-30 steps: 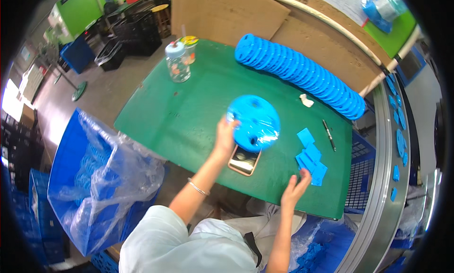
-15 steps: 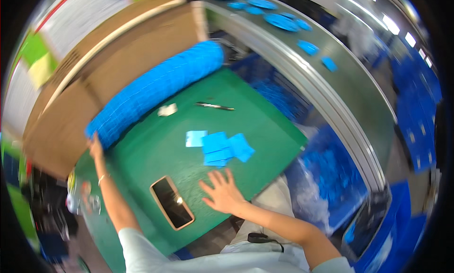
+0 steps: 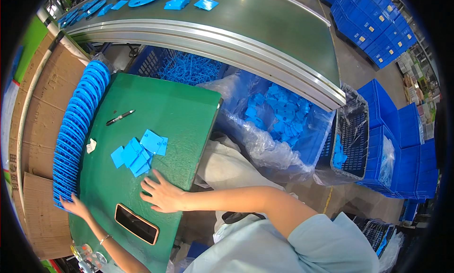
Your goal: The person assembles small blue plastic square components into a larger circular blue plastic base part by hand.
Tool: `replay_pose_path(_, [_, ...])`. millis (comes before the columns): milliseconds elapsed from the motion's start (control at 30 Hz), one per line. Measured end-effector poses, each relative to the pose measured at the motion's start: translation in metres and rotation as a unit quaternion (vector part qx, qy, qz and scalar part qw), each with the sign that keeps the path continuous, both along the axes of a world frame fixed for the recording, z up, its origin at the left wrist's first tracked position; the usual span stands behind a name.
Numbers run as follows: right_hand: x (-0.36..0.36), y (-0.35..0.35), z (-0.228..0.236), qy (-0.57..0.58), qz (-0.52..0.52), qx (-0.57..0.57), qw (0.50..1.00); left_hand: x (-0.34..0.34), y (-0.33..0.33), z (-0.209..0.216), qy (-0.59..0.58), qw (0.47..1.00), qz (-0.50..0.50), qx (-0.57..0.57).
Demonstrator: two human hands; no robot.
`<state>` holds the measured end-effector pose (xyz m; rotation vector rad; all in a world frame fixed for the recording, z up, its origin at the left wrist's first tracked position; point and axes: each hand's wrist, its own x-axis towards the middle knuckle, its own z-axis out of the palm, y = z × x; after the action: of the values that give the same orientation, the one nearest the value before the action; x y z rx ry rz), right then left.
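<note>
Blue disc row (image 3: 74,136) looked light, stiff, best rim-pinched; left hand (image 3: 75,207) was at its end, grip unclear, right hand (image 3: 164,193) splayed, empty.

We see a green table (image 3: 184,103), a loose pile of flat blue pieces (image 3: 135,155) at its middle. Around that pile, we find a row of blue discs (image 3: 73,136) from eight to eleven o'clock, a crumpled white scrap (image 3: 91,146) at nine, a pen (image 3: 120,117) at eleven and a phone (image 3: 136,224) at six.
</note>
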<state>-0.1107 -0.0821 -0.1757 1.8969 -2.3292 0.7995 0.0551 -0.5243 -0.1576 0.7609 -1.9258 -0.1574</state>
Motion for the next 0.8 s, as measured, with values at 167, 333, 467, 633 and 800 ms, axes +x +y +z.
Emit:
replay_pose_path(167, [-0.002, 0.028, -0.01, -0.08, 0.056, -0.11, 0.989, -0.127, 0.255, 0.015, -0.111, 0.966, -0.175, 0.157])
replay_pose_path(333, [-0.091, 0.173, 0.023, -0.096, 0.019, -0.3, 0.949, -0.175, 0.419, 0.012, -0.321, 0.897, -0.283, 0.111])
replay_pose_path(467, [-0.197, 0.314, -0.058, -0.186, -0.346, -0.134, 0.91, -0.206, 0.454, 0.002, -0.502, 0.831, -0.23, 0.069])
replay_pose_path(633, [-0.283, 0.454, -0.28, -0.414, -0.528, 0.073, 0.738, -0.209, 0.454, -0.003, -0.509, 0.832, -0.211, 0.067])
replay_pose_path(800, [-0.307, 0.421, -0.427, -0.324, -0.514, 0.147, 0.78, -0.209, 0.456, -0.002, -0.521, 0.826, -0.201, 0.069])
